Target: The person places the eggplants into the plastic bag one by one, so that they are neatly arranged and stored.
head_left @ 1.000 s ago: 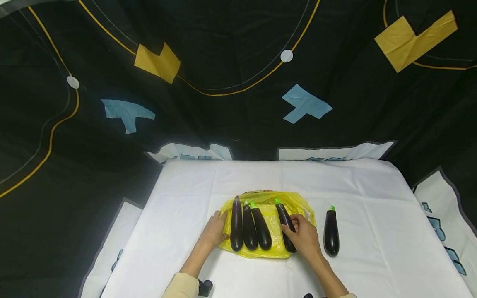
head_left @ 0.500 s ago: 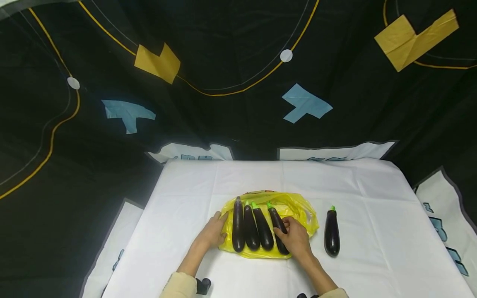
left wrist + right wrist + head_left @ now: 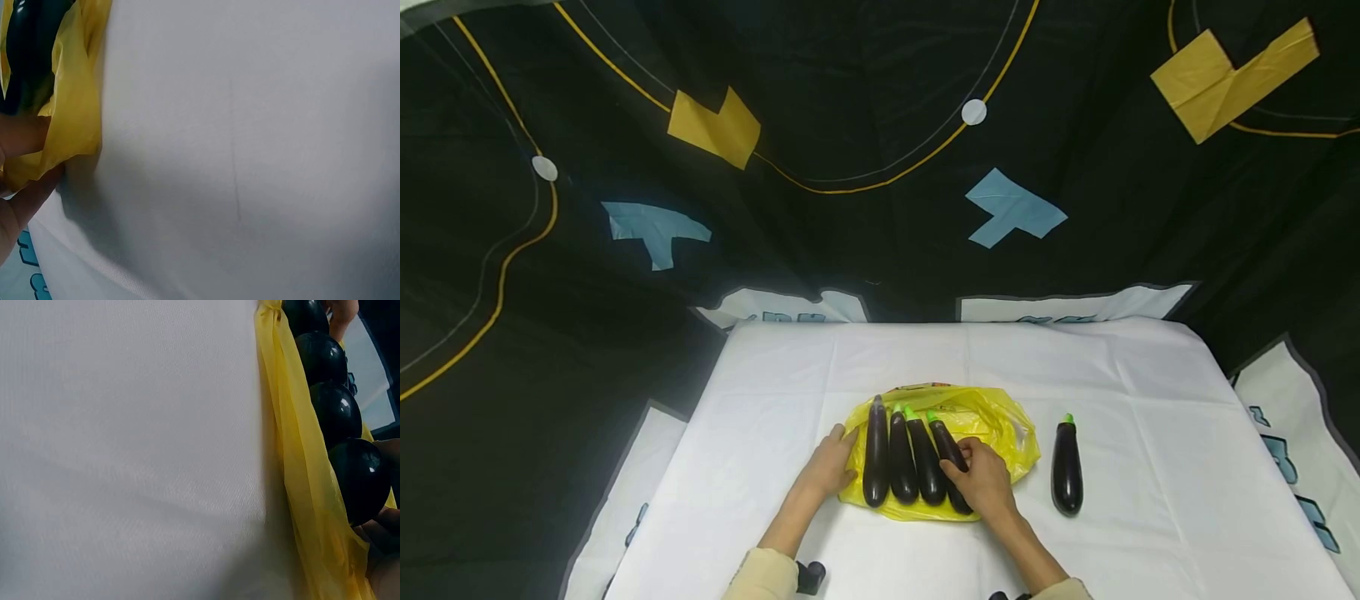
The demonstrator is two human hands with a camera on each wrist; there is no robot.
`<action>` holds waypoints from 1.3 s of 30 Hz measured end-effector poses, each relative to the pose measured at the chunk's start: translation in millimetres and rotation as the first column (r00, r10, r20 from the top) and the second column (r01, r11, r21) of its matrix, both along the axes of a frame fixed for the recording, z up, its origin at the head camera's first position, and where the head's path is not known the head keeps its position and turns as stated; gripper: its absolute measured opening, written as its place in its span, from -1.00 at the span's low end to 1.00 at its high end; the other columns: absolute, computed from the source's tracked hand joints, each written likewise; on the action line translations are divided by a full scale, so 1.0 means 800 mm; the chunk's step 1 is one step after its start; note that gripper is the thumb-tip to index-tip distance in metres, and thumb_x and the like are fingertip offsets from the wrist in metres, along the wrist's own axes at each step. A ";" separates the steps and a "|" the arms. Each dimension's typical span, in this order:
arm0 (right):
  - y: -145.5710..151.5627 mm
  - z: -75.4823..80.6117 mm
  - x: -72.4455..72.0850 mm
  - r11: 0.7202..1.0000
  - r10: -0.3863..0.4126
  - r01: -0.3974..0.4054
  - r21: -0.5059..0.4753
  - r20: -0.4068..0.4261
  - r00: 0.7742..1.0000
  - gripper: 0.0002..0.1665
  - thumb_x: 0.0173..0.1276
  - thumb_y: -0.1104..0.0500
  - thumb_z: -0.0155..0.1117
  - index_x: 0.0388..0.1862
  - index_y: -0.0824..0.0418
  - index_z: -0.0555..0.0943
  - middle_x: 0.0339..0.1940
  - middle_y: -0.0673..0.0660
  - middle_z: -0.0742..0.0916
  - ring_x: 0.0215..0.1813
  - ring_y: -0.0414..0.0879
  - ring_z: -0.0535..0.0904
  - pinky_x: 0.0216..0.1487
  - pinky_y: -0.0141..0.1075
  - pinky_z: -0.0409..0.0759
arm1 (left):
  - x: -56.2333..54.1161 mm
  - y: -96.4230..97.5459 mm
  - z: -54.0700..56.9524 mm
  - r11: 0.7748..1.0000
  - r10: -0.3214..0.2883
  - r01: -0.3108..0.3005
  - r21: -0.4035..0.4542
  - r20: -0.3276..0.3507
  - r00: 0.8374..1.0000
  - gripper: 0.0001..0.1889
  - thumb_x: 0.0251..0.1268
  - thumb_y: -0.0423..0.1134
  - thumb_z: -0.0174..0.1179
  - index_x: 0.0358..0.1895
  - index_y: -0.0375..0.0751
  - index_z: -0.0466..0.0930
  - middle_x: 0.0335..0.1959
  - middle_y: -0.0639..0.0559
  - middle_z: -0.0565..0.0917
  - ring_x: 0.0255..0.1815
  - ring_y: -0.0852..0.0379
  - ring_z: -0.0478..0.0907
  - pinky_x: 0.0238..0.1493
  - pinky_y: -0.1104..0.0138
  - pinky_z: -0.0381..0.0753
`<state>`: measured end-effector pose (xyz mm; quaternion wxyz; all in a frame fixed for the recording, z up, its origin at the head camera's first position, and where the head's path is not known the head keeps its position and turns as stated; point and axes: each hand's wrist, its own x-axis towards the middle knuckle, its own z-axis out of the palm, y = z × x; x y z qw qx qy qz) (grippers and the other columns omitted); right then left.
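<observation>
My right hand [image 3: 988,479] grips a dark purple eggplant [image 3: 946,442] with a green stem end, thumb on its left side and fingers on its right. This eggplant leans against a row of three others [image 3: 902,458] lying on a crinkled yellow plastic bag [image 3: 1000,417]. In the right wrist view their rounded ends line up, the held eggplant [image 3: 361,481] lowest. My left hand [image 3: 829,462] pinches the bag's left edge, and in the left wrist view the yellow plastic [image 3: 75,106] passes between its thumb and fingers. Part of the held eggplant is hidden behind my right hand.
Another eggplant [image 3: 1066,467] lies alone to the right of the bag on the white tablecloth [image 3: 1135,417]. A dark hanging cloth [image 3: 865,250] with yellow and blue shapes stands behind the table. Black wrist camera parts [image 3: 810,577] show beside the left sleeve.
My right hand has moved left with its eggplant, closing the gap to the other three on the bag. My left hand has stayed at the bag's left edge.
</observation>
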<state>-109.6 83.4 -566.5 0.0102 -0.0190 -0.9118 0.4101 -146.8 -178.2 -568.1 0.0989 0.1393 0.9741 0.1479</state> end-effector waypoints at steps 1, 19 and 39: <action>-0.001 0.000 0.000 1.000 0.003 -0.003 0.003 -0.001 1.000 -0.52 0.13 0.05 0.45 -0.10 0.35 0.59 -0.31 0.10 0.66 -0.28 -0.06 0.58 -0.29 -0.19 0.60 | 0.000 0.000 0.000 1.000 -0.002 0.002 0.000 -0.005 1.000 -0.25 -0.07 -0.33 0.44 0.28 -0.41 0.36 0.03 -0.27 0.41 0.01 -0.19 0.48 0.13 0.06 0.52; -0.015 -0.013 0.007 0.997 -0.029 0.030 0.074 -0.008 1.000 -0.51 0.11 0.03 0.46 -0.12 0.35 0.58 -0.30 0.15 0.67 -0.20 0.05 0.62 -0.19 -0.07 0.60 | -0.002 -0.002 0.000 1.000 0.002 -0.002 0.011 -0.026 1.000 -0.27 -0.11 -0.35 0.47 0.25 -0.38 0.41 -0.15 -0.14 0.41 -0.19 -0.04 0.48 -0.03 0.11 0.60; -0.014 -0.013 0.005 0.995 -0.036 0.037 0.098 -0.012 0.999 -0.49 0.11 0.01 0.45 -0.11 0.35 0.57 -0.29 0.16 0.66 -0.20 0.06 0.61 -0.19 -0.05 0.60 | -0.001 0.001 0.000 1.000 0.017 -0.017 0.004 -0.007 1.000 -0.26 -0.10 -0.34 0.47 0.27 -0.37 0.40 0.00 -0.26 0.43 -0.01 -0.18 0.50 0.10 0.06 0.54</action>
